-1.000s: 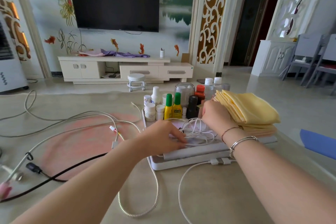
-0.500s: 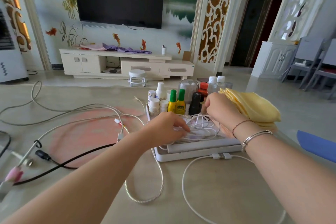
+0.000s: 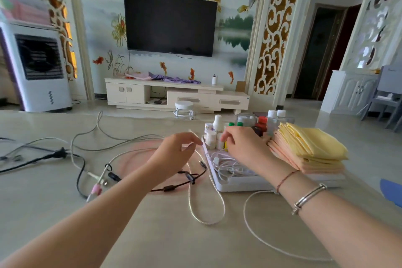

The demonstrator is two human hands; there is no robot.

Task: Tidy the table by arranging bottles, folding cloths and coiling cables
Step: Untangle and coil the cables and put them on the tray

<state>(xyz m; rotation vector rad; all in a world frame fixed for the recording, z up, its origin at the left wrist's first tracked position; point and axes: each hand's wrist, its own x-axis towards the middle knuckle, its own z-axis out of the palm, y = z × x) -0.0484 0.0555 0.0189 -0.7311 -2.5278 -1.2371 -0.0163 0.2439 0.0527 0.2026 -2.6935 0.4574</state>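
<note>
My left hand (image 3: 176,152) hovers just left of the white tray (image 3: 239,186), its thumb and forefinger pinched on a white braided cable (image 3: 206,222) that loops down toward me. My right hand (image 3: 245,148) is over the tray with fingers spread, holding nothing, in front of the small bottles (image 3: 217,123). A coiled white cable (image 3: 230,167) lies in the tray under that hand. Folded yellow and peach cloths (image 3: 311,143) are stacked at the tray's right end.
Loose cables sprawl across the table's left half: a black cable (image 3: 169,188), a black plug (image 3: 58,154), a pink connector (image 3: 95,190) and grey leads. A thin white cable (image 3: 256,233) curves from the tray toward me. A blue object (image 3: 391,191) pokes in at the right edge.
Both hands have lifted off the coiled cable in the tray and shifted left. My left hand now pinches the braided cable. The view has tilted upward.
</note>
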